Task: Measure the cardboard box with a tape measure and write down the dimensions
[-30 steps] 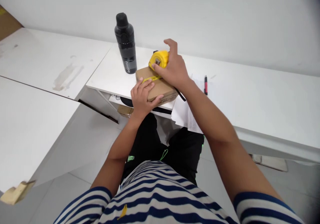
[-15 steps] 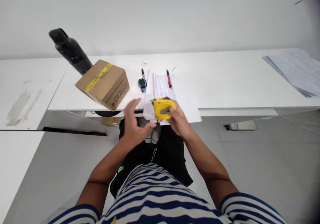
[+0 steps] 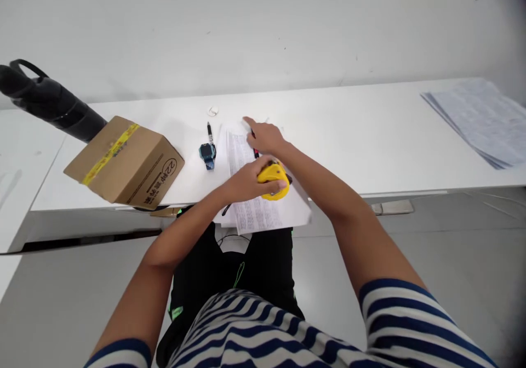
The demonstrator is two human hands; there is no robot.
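Note:
My left hand (image 3: 249,182) is wrapped around a yellow tape measure (image 3: 274,181), its thumb across the near side. The tape measure is above the printed sheets (image 3: 258,217) lying at the table's front edge. Farther back, my right hand (image 3: 265,136) reaches over a red and black pen (image 3: 256,153) on the papers. Its index finger is stretched out and the thumb is apart from it. My hand covers much of the pen; no grip on it shows.
Left of the papers are a watch (image 3: 207,154), a black pen (image 3: 210,132) and a small white round piece (image 3: 212,111). A cardboard box (image 3: 127,162) and black bottle (image 3: 57,105) stand farther left. A paper stack (image 3: 479,121) lies at the right on the white table (image 3: 361,143).
The tape measure has passed from my right hand to my left. My right hand has moved forward over the red and black pen. The view has shifted, with box and bottle now farther left.

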